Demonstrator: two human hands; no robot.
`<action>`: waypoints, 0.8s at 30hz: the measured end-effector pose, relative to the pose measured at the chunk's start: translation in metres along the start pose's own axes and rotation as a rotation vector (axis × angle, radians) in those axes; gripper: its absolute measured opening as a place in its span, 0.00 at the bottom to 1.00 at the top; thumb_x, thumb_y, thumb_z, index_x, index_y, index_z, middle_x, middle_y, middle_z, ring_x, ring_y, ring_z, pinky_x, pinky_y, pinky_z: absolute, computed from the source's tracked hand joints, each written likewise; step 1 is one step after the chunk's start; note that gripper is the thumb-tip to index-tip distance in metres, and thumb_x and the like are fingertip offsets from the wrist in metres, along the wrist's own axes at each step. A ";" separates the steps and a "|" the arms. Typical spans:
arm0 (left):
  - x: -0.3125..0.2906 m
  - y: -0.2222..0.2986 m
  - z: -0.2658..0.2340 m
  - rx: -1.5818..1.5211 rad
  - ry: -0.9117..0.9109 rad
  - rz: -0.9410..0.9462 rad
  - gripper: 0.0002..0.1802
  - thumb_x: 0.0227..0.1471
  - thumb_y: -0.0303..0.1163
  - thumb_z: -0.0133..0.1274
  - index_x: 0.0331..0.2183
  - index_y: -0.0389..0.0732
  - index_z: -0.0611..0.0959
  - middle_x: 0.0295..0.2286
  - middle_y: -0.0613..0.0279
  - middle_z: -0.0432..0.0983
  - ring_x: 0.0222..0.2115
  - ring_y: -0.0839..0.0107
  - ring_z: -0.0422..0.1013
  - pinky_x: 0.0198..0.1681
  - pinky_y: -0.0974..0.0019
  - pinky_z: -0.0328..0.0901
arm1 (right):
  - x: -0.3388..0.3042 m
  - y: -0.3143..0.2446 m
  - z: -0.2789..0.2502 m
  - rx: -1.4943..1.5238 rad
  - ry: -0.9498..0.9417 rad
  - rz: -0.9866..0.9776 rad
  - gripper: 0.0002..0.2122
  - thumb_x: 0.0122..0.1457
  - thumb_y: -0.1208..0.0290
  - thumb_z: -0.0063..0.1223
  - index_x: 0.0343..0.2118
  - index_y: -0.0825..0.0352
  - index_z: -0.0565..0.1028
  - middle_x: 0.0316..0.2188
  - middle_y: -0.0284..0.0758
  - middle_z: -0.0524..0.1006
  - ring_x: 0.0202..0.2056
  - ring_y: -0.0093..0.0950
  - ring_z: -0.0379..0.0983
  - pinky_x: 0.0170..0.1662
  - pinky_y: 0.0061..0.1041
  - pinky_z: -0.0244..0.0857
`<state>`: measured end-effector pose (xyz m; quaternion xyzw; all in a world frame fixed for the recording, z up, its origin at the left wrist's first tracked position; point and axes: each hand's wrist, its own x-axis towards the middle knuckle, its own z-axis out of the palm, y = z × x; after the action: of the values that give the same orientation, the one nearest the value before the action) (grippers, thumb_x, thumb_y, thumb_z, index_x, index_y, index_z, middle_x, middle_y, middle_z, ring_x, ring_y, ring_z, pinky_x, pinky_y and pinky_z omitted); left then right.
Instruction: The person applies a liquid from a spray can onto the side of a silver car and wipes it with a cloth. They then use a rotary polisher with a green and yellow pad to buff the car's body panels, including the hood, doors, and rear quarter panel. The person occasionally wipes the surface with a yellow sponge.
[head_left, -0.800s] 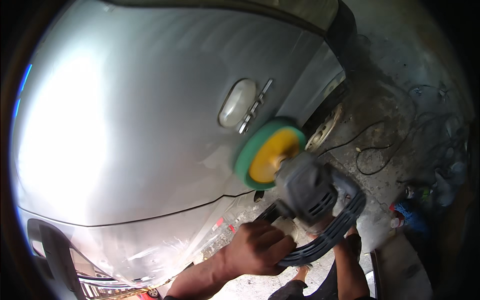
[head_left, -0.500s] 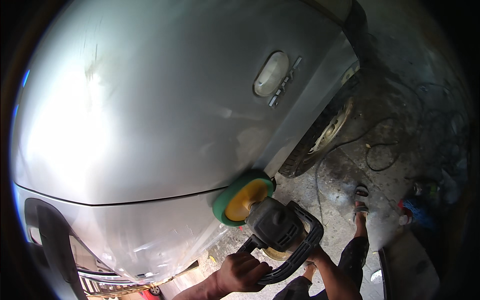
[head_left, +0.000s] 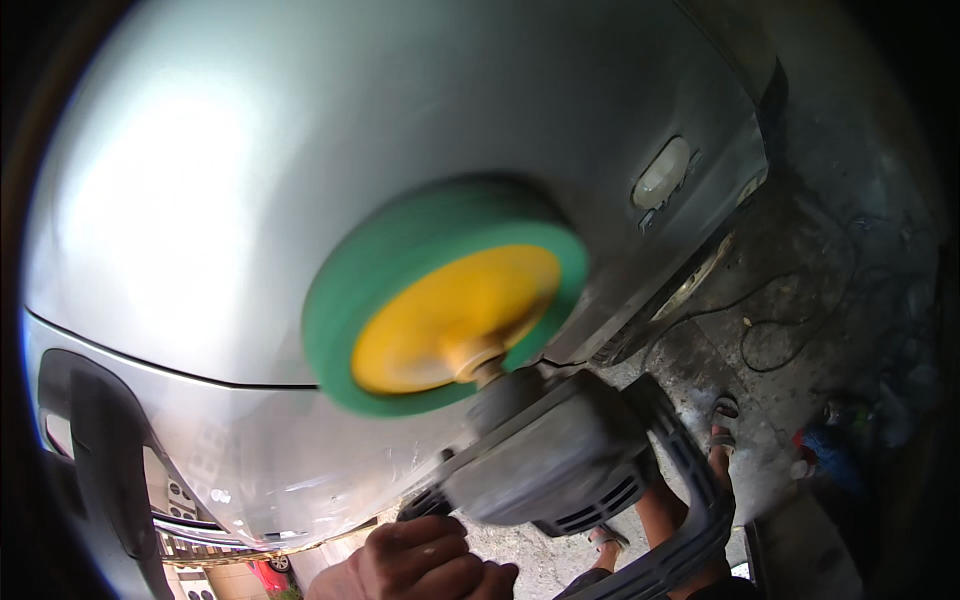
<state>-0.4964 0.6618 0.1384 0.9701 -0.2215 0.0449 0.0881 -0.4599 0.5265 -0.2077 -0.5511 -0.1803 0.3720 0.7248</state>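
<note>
Green foam makes the thick round pad (head_left: 345,310), which sits before the silver panel (head_left: 470,90) of a vehicle. In its middle there is a yellow disc (head_left: 425,325), and both are blurred in the view. The pad belongs to a grey polishing machine (head_left: 550,455), which is in the lower middle of the view, with its pad side turned up and to the left. The pad is tilted, and it covers a part of the dark seam (head_left: 180,371) between two panels. Whether it touches the paint, I cannot tell.

The left hand (head_left: 430,565) is closed around the left end of the dark loop handle (head_left: 705,520), with the knuckles turned up. The right forearm (head_left: 662,515) passes behind the other side of this handle. The right hand is hidden behind the machine, so I cannot tell how its fingers stand.

To the right of the pad, well apart from it, a pale oval lamp (head_left: 662,173) is set in the panel. At the left side stands a black mirror (head_left: 115,440). On the concrete floor (head_left: 690,345) at the right lies a dark cable (head_left: 768,369), and near it is a foot in a sandal (head_left: 723,410). Farther to the right there is a blue thing (head_left: 835,455), too dark to name.
</note>
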 end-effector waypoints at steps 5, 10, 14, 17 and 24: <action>0.012 -0.017 0.067 -0.236 -0.019 0.050 0.10 0.34 0.31 0.57 0.24 0.40 0.75 0.18 0.67 0.63 0.17 0.69 0.66 0.21 0.65 0.64 | -0.052 0.048 0.002 -0.639 -0.066 -0.090 0.33 0.53 0.54 0.67 0.61 0.61 0.73 0.57 0.40 0.76 0.61 0.43 0.68 0.66 0.46 0.57; -0.071 0.002 0.043 -0.195 0.078 -0.021 0.04 0.43 0.24 0.56 0.25 0.38 0.76 0.17 0.67 0.59 0.16 0.70 0.63 0.21 0.66 0.62 | -0.056 0.060 0.043 -0.720 -0.114 -0.237 0.34 0.55 0.55 0.65 0.64 0.61 0.67 0.56 0.42 0.75 0.60 0.42 0.69 0.63 0.41 0.62; -0.156 0.018 -0.022 -0.082 0.231 -0.076 0.04 0.45 0.22 0.59 0.27 0.36 0.80 0.18 0.66 0.63 0.17 0.69 0.67 0.25 0.66 0.68 | -0.035 0.031 0.086 -0.188 -0.074 -0.027 0.35 0.55 0.60 0.66 0.64 0.65 0.66 0.53 0.43 0.77 0.54 0.39 0.74 0.56 0.34 0.68; -0.182 0.018 -0.055 -0.136 0.370 -0.051 0.04 0.48 0.25 0.60 0.29 0.36 0.81 0.17 0.65 0.64 0.17 0.67 0.68 0.26 0.65 0.69 | -0.036 -0.008 0.099 -0.142 0.028 -0.187 0.30 0.54 0.65 0.66 0.60 0.68 0.69 0.50 0.45 0.78 0.47 0.36 0.79 0.49 0.30 0.72; -0.176 0.017 -0.076 -0.380 0.484 -0.036 0.10 0.42 0.28 0.63 0.29 0.34 0.81 0.18 0.62 0.67 0.18 0.61 0.70 0.23 0.62 0.64 | -0.091 -0.130 0.086 -0.676 0.010 -0.397 0.37 0.44 0.70 0.74 0.59 0.69 0.70 0.46 0.44 0.82 0.46 0.31 0.80 0.50 0.31 0.72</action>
<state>-0.6658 0.7357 0.1936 0.9012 -0.1813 0.2311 0.3187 -0.5329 0.5017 -0.0453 -0.7149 -0.3924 0.1416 0.5612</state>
